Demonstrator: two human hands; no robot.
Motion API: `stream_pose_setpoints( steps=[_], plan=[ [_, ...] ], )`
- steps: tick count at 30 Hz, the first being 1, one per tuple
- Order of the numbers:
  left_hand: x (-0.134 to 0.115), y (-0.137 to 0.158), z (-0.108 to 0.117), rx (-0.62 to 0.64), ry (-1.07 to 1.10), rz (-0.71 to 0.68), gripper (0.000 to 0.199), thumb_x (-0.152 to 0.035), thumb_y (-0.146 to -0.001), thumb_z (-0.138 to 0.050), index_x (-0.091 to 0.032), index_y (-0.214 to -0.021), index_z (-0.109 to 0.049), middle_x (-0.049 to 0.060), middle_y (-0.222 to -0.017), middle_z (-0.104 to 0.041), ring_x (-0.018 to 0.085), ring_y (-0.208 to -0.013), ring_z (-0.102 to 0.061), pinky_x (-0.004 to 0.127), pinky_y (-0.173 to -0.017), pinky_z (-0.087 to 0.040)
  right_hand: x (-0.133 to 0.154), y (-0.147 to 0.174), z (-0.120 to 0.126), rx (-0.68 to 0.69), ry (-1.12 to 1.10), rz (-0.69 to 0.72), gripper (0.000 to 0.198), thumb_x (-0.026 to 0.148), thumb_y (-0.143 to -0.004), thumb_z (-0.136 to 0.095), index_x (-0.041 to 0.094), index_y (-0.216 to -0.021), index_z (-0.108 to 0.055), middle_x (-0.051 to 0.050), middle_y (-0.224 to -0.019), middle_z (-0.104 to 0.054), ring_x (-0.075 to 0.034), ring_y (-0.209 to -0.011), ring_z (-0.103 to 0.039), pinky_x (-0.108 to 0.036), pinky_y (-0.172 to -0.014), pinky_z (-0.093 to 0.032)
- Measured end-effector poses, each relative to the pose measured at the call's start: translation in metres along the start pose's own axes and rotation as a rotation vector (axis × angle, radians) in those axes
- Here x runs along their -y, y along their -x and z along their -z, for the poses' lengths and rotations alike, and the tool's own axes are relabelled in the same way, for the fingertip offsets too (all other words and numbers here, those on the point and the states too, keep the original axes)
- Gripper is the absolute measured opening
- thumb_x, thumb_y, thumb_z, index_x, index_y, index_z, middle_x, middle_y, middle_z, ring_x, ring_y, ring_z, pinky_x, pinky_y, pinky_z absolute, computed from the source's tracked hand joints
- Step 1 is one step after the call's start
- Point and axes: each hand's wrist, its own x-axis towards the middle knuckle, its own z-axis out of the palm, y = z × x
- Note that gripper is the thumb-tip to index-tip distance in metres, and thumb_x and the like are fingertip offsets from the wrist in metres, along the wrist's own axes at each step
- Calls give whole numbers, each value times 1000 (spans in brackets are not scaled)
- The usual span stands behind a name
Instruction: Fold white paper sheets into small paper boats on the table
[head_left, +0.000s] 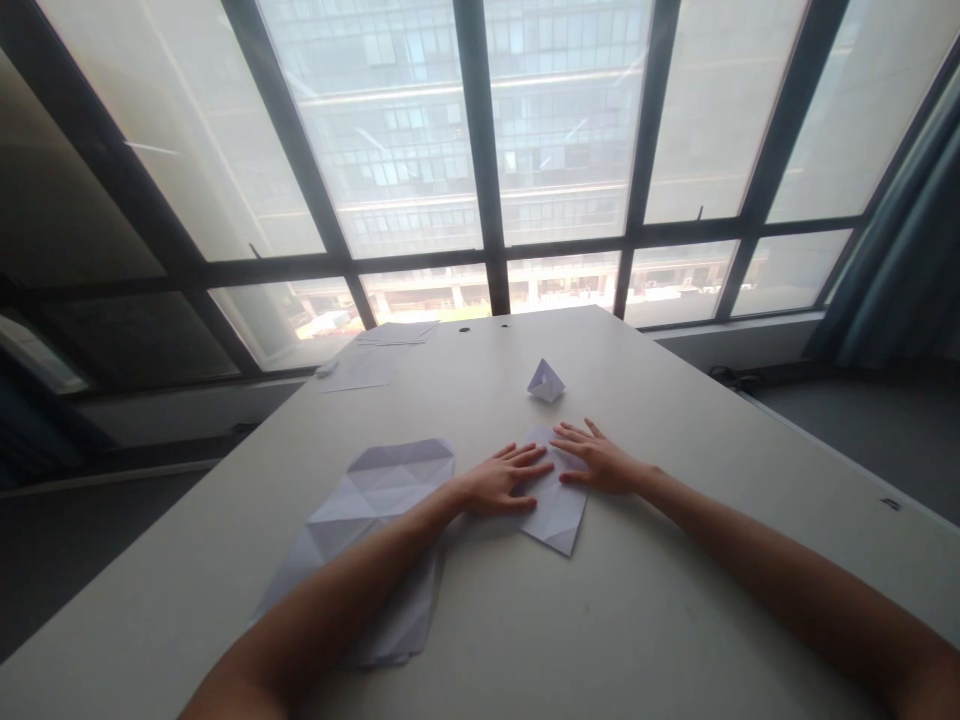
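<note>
A folded sheet of white paper (556, 515) lies on the white table (675, 600) in front of me. My left hand (504, 480) rests flat across its left side, fingers stretched out and pointing right. On its upper right part lies my right hand (598, 460), palm down with the fingers spread. Both hands cover much of the paper, so its upper folds are partly hidden. Just beyond them stands a small pointed paper shape (546, 382), folded from white paper.
Creased, unfolded paper sheets (360, 505) lie to the left, partly beneath my left forearm. More flat sheets (397, 333) and a small crumpled white piece (327, 369) are at the table's far left. Large windows (562, 130) rise behind the table, and a blue curtain (885, 230) hangs at right.
</note>
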Motion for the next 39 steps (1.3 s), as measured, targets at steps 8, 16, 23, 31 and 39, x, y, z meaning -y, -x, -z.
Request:
stream_pose_setpoints(
  steps=[8, 16, 23, 31, 39],
  plan=[
    [1, -1, -8, -54, -44, 123, 75, -69, -90, -39, -33, -153, -21, 3, -161, -16, 27, -148, -14, 47, -119, -8, 5, 0, -9, -174, 18, -29, 45, 48, -93, -51, 21, -126, -63, -12, -139, -55, -26, -129, -48, -42, -114, -27],
    [5, -7, -23, -142, -76, 291, 88, -73, -88, -36, -19, -155, -17, 10, -159, -21, 27, -147, -19, 45, -119, -14, 16, 2, -20, -34, -21, -45, 85, 68, -87, -47, 13, -151, -32, -17, -156, -28, -30, -145, -24, -48, -118, -16],
    [18, -4, -15, -206, -30, 219, 62, -57, -96, -37, -23, -148, -38, 7, -154, -35, 23, -142, -33, 38, -117, -24, 11, 2, -14, 15, -62, -10, 93, 74, -84, -44, 12, -153, -27, -16, -158, -21, -32, -146, -18, -47, -120, -9],
    [23, 1, -13, -165, 11, 220, 80, -64, -90, -46, -23, -154, -22, 8, -158, -24, 25, -146, -22, 44, -119, -13, 1, -1, -8, 40, -104, 65, 91, 72, -83, -50, 17, -152, -28, -13, -158, -22, -30, -146, -19, -46, -120, -7],
    [23, -2, -13, -196, 31, 244, 81, -65, -87, -52, -24, -152, -27, 8, -156, -31, 26, -144, -28, 43, -118, -16, -1, -1, -10, 7, -148, 61, 90, 68, -81, -56, 18, -152, -30, -13, -156, -29, -30, -145, -24, -47, -120, -6]
  ],
)
